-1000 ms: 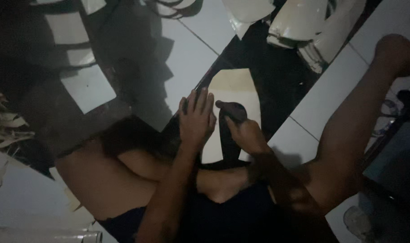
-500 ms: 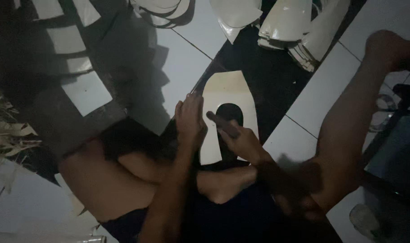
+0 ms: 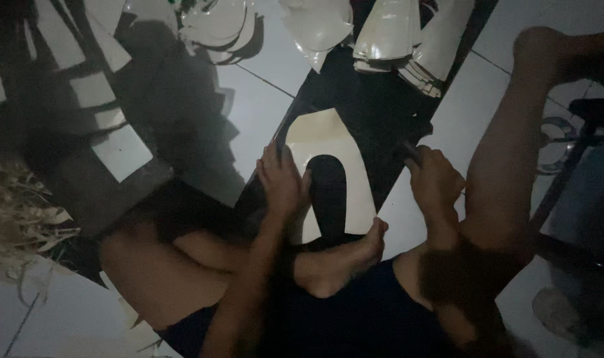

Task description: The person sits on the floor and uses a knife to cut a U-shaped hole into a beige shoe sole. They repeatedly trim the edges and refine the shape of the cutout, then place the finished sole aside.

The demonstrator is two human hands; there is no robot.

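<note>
Hands work over a cream sheet [image 3: 328,142] with a dark U-shaped cutout, lying on a black mat [image 3: 375,99] on the tiled floor [image 3: 262,113]. Our left hand [image 3: 280,182] presses flat, fingers spread, on the sheet's left edge. Our right hand [image 3: 434,180] sits closed around a dark tool [image 3: 409,152] beside the sheet's right edge. Stacked cream pieces [image 3: 401,40] lie at the mat's far end.

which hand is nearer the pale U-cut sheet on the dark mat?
Left. The left hand presses on the pale sheet at its left edge; the right hand is off to its right, apart.
</note>
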